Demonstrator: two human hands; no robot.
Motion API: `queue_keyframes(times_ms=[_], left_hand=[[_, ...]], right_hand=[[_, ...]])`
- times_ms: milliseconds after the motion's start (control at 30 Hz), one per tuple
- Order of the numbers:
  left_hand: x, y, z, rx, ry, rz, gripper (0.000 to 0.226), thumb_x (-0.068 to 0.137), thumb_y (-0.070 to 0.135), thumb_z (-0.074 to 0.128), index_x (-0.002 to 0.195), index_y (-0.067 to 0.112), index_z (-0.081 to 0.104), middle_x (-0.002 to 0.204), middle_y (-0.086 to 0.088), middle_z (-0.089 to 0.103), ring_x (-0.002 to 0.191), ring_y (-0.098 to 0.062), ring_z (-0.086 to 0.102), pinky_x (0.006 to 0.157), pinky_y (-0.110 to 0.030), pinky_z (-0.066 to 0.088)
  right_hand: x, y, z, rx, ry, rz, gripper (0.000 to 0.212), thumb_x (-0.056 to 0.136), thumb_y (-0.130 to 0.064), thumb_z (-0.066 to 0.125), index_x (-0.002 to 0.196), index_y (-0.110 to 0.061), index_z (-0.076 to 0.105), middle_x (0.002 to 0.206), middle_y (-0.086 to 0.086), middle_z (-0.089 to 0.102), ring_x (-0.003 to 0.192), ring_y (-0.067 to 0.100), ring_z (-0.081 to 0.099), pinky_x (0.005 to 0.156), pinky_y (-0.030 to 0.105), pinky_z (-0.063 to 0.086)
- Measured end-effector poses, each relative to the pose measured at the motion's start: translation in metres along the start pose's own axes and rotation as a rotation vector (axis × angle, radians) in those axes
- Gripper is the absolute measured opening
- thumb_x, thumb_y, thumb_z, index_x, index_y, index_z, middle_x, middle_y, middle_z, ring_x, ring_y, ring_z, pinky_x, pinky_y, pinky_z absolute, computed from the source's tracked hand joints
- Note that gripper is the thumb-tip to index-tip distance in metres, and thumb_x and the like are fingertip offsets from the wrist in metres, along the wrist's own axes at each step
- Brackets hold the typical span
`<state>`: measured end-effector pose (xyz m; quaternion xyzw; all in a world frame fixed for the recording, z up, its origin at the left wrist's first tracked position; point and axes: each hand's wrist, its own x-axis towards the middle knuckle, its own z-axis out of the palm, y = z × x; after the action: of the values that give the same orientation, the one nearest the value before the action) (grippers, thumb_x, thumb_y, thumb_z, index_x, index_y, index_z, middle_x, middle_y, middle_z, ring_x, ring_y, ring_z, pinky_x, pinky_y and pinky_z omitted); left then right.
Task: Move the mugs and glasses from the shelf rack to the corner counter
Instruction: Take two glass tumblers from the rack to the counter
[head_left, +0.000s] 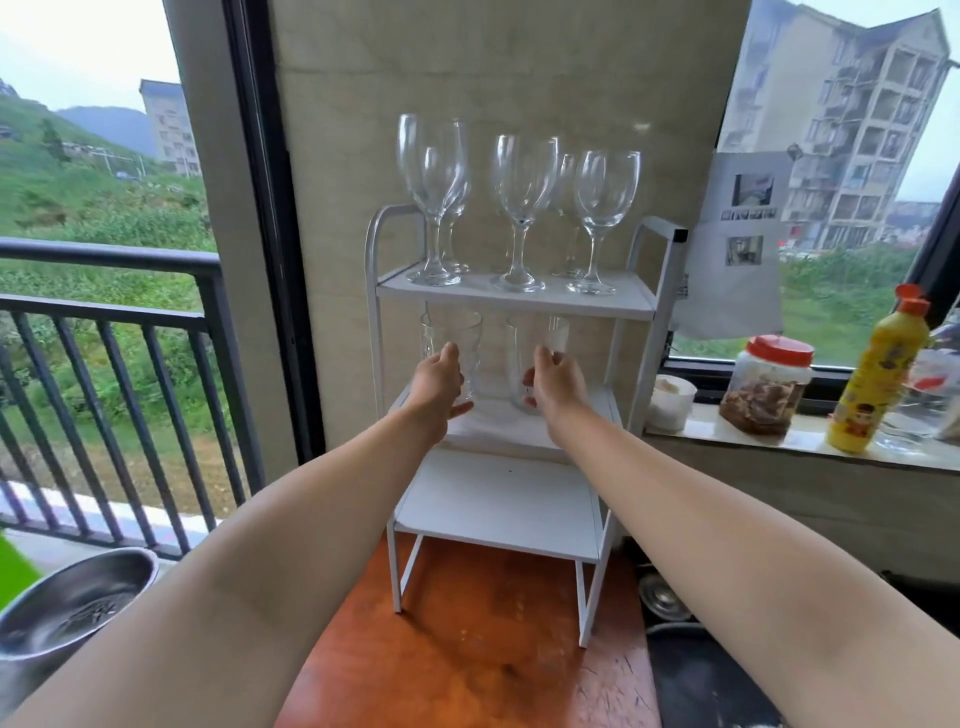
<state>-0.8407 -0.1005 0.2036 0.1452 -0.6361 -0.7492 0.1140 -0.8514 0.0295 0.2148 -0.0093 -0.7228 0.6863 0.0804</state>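
Left hand (439, 382): curled around the left tumbler (457, 353), grasping its side.
Right hand (556, 382): grasped the right tumbler (540, 364) the same way.
Place: both tumblers stood on the middle shelf of the rack (514, 301).
Handling: thin clear glass, probably light, slippery and fragile; best held around the body.
Count: two tumblers, about six wine glasses (519, 208) on the top shelf.

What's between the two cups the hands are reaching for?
Nothing: the head view shows only bare white shelf and wall between the left glass and the right glass.
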Motion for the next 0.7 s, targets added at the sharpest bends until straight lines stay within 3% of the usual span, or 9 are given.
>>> queue_keyframes(times_ms=[100, 200, 267, 467, 633, 700], left_hand=[[-0.016, -0.001, -0.001, -0.009, 0.0, 0.01, 0.03, 0.095, 0.031, 0.04, 0.071, 0.015, 0.048, 0.064, 0.0, 0.038, 0.058, -0.013, 0.037, 0.066, -0.032, 0.053], [-0.033, -0.003, -0.002, -0.009, -0.004, 0.027, 0.03, 0.097, 0.032, 0.04, 0.073, 0.015, 0.049, 0.065, 0.0, 0.038, 0.058, -0.013, 0.038, 0.067, -0.033, 0.053], [-0.045, -0.001, -0.005, -0.002, -0.008, 0.042, 0.029, 0.096, 0.032, 0.041, 0.074, 0.016, 0.05, 0.065, 0.0, 0.038, 0.058, -0.013, 0.038, 0.068, -0.033, 0.053], [-0.084, 0.007, -0.025, 0.02, -0.034, 0.057, 0.026, 0.095, 0.034, 0.041, 0.077, 0.017, 0.05, 0.066, 0.001, 0.039, 0.059, -0.012, 0.039, 0.065, -0.031, 0.053], [-0.129, 0.004, -0.056, 0.031, -0.044, 0.055, 0.025, 0.093, 0.032, 0.041, 0.074, 0.02, 0.051, 0.061, 0.003, 0.04, 0.055, -0.011, 0.041, 0.064, -0.031, 0.054], [-0.151, -0.002, -0.074, 0.046, -0.059, 0.038, 0.024, 0.092, 0.032, 0.041, 0.074, 0.02, 0.053, 0.06, 0.004, 0.04, 0.053, -0.01, 0.041, 0.064, -0.031, 0.055]], right_hand=[[-0.011, 0.001, -0.008, -0.014, -0.027, -0.02, 0.037, 0.1, -0.024, 0.035, 0.067, -0.014, 0.046, 0.067, 0.004, 0.047, 0.063, 0.013, 0.049, 0.06, 0.027, 0.049], [-0.025, -0.001, -0.014, -0.092, -0.02, -0.061, 0.037, 0.1, -0.028, 0.034, 0.07, -0.014, 0.05, 0.073, 0.007, 0.052, 0.081, 0.024, 0.055, 0.084, 0.044, 0.052], [-0.035, -0.005, -0.018, -0.091, -0.016, -0.074, 0.037, 0.101, -0.027, 0.034, 0.07, -0.014, 0.049, 0.072, 0.006, 0.052, 0.082, 0.026, 0.055, 0.088, 0.046, 0.05], [-0.076, -0.017, -0.026, -0.005, -0.032, -0.048, 0.036, 0.101, -0.028, 0.034, 0.069, -0.012, 0.043, 0.063, 0.002, 0.045, 0.051, 0.013, 0.047, 0.053, 0.03, 0.041], [-0.13, -0.024, -0.021, 0.079, 0.025, -0.028, 0.031, 0.099, -0.024, 0.033, 0.071, -0.014, 0.042, 0.061, 0.002, 0.04, 0.048, 0.01, 0.041, 0.034, 0.015, 0.034], [-0.158, -0.022, -0.018, 0.075, 0.033, -0.037, 0.03, 0.098, -0.023, 0.032, 0.071, -0.014, 0.041, 0.06, 0.002, 0.038, 0.048, 0.011, 0.038, 0.035, 0.017, 0.034]])
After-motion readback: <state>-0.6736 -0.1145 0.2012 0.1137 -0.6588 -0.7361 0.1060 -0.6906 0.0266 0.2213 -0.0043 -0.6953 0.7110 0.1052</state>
